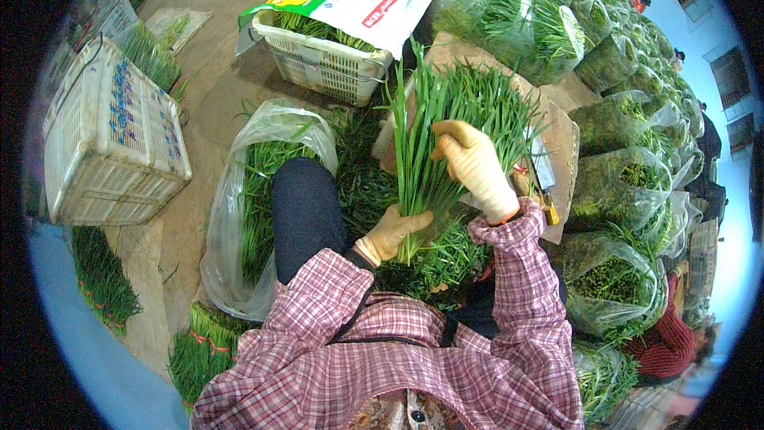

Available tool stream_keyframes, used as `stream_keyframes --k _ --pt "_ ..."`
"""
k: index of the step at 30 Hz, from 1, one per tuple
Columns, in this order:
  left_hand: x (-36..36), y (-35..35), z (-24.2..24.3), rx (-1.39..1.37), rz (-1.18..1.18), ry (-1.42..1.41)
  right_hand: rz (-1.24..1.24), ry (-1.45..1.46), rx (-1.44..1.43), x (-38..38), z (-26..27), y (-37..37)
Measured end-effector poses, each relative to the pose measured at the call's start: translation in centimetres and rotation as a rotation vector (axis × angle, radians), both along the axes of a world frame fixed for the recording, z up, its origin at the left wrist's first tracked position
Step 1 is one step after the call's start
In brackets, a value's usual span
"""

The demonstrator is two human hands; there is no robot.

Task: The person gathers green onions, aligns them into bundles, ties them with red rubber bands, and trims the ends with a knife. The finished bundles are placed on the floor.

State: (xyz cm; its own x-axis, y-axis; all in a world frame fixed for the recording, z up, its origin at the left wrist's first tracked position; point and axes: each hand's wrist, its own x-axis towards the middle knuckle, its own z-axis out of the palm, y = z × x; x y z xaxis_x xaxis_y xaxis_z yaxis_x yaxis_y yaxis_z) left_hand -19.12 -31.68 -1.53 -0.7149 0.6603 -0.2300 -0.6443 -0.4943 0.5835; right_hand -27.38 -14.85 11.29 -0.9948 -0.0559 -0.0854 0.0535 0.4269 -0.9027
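My gloved left hand (395, 232) is closed around the pale lower ends of a bunch of green leafy stalks, probably garlic chives (415, 149), which stands upright. My gloved right hand (468, 161) is at the right side of the bunch, its fingers curled by the leaves; whether it grips any is unclear. Behind it, a pile of the same greens (489, 92) lies on a board (564, 131). A knife with a broad blade (540, 158) and a yellow-ended handle rests on the board, right of my right hand. Loose trimmed greens (447, 263) lie below my hands.
An open plastic bag of greens (256, 191) stands by my left knee. A white crate (322, 65) under a printed sack is ahead, another crate (113, 137) far left. Tied bundles (206, 340) lie lower left. Many bagged greens (621, 173) line the right; a person in red knit (665, 340) is lower right.
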Motion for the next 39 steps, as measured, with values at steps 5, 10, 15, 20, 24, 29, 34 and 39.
stream_keyframes --k 5,10,15,20,24,29,34,39 --pt "0.2 0.1 0.2 -0.021 0.002 0.050 0.097 0.203 0.330 -0.1 -0.7 0.0" --pt "0.3 -0.1 0.2 -0.023 -0.008 0.071 0.082 0.244 0.398 -0.4 -1.3 0.6" --pt "0.2 -0.6 0.1 -0.117 -0.093 0.061 0.091 -0.014 0.211 -0.4 -2.1 1.2" --pt "0.3 -0.5 0.1 -0.100 -0.049 0.074 -0.014 0.107 0.235 0.0 -3.3 0.3" --pt "0.4 -0.3 0.4 -0.157 0.001 0.056 0.007 0.136 -0.002 0.4 -2.8 -0.1" --pt "0.5 -0.5 0.5 -0.204 -0.025 0.030 -0.016 -0.011 -0.239 0.9 -1.6 0.1" --pt "0.4 -0.5 -0.2 -0.188 -0.027 0.065 -0.043 0.107 -0.126 0.8 -1.4 -0.7" --pt "0.7 -0.4 -0.5 -0.232 -0.088 0.042 -0.245 0.435 0.073 -2.4 1.7 -0.8"
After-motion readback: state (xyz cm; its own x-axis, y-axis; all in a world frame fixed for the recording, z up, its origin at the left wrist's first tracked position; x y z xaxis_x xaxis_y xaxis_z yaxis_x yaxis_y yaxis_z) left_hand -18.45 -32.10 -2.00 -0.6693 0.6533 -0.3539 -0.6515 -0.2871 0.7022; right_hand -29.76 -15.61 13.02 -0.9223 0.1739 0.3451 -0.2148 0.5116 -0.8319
